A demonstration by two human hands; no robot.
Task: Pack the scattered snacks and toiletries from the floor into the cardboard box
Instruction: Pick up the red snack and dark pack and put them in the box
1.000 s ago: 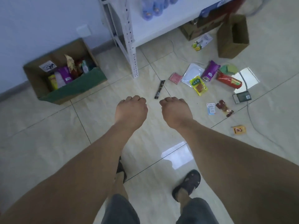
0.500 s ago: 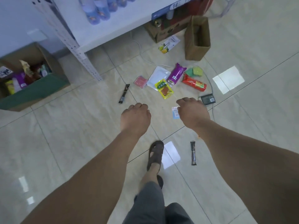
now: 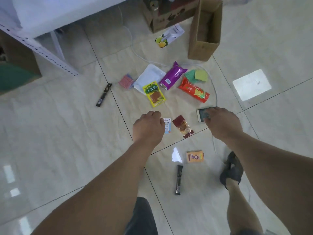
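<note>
Snacks and toiletries lie scattered on the tiled floor: a yellow snack packet (image 3: 154,95), a purple packet (image 3: 172,76), a red packet (image 3: 194,90), green sponges (image 3: 196,75), a white pouch (image 3: 149,76), a pink packet (image 3: 126,81) and two dark stick packs (image 3: 103,94) (image 3: 179,179). My left hand (image 3: 148,128) hangs loosely curled and holds nothing, beside a small white sachet (image 3: 168,127) and a red snack bag (image 3: 183,126). My right hand (image 3: 221,122) hovers over a dark green box (image 3: 202,114) and half hides it; I cannot tell if it touches. The cardboard packing box (image 3: 17,55) is at the far left edge.
A white metal shelf rack (image 3: 50,50) stands at the upper left. A tall open brown box (image 3: 205,29) and another carton (image 3: 169,16) stand at the back, with a lemon-print pouch (image 3: 169,35) between them. An orange packet (image 3: 194,156) and my sandalled foot (image 3: 232,170) are near me. A white cable (image 3: 216,92) loops round the items.
I have stepped toward the scattered items and turned right; the packing box has slid to the left edge. Both hands moved forward, the right one over the dark green box.
</note>
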